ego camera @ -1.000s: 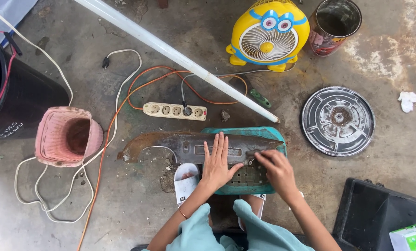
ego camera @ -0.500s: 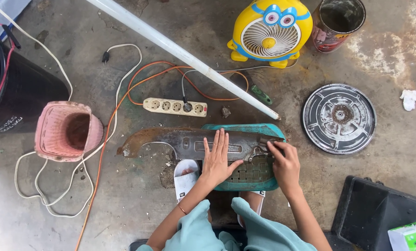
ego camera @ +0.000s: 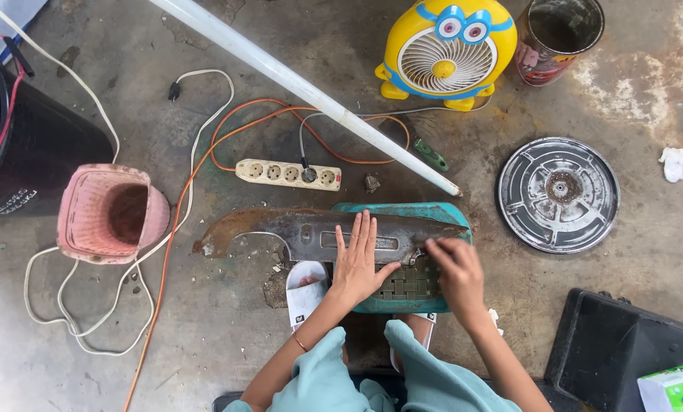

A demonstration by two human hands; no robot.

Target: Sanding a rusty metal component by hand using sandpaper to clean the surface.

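Rust covered the long metal cover (ego camera: pixel 311 233) lying across the teal stool (ego camera: pixel 440 214). Your left hand (ego camera: pixel 356 263) pressed flat and open on its middle; your right hand (ego camera: pixel 456 271) curled over its end nearest the stool, grip unclear.

White pipe (ego camera: pixel 303 84), power strip (ego camera: pixel 288 174) block far side.

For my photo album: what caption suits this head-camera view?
Left hand flat on a rusty metal cover lying across a teal stool, right hand at its end.
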